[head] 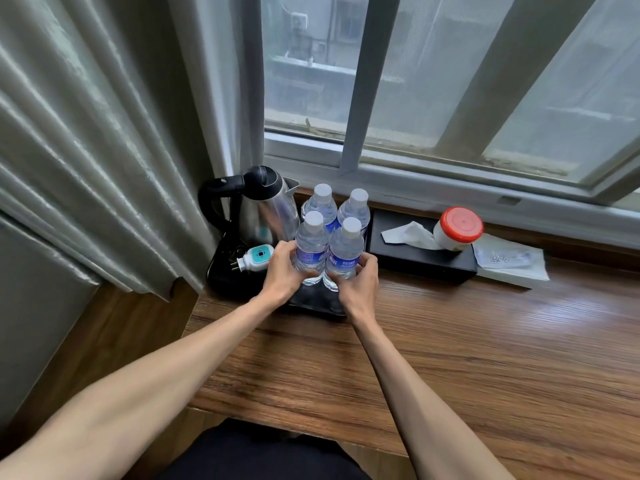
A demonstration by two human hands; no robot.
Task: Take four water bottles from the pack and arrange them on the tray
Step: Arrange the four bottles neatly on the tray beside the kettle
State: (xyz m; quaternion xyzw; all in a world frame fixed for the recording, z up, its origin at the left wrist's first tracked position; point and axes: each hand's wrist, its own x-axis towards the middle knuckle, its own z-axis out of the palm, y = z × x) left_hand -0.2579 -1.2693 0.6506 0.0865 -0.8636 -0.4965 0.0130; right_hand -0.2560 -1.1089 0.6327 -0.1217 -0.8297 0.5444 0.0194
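Note:
Several clear water bottles with white caps and blue labels stand upright in a tight square on a black tray [313, 304]. The two back bottles [320, 204] [356, 209] sit near the window. My left hand [282, 271] is wrapped around the front left bottle [311, 245]. My right hand [356, 284] is wrapped around the front right bottle [346, 252]. Both front bottles rest on the tray and touch each other. No pack is in view.
A steel electric kettle [263, 206] with a black handle stands on the tray's left, a white plug [254, 259] before it. A black tissue box [420, 259] lies right of the tray, bearing a red-lidded jar [457, 228]. White paper [509, 259] lies further right. A curtain [104, 133] hangs at left.

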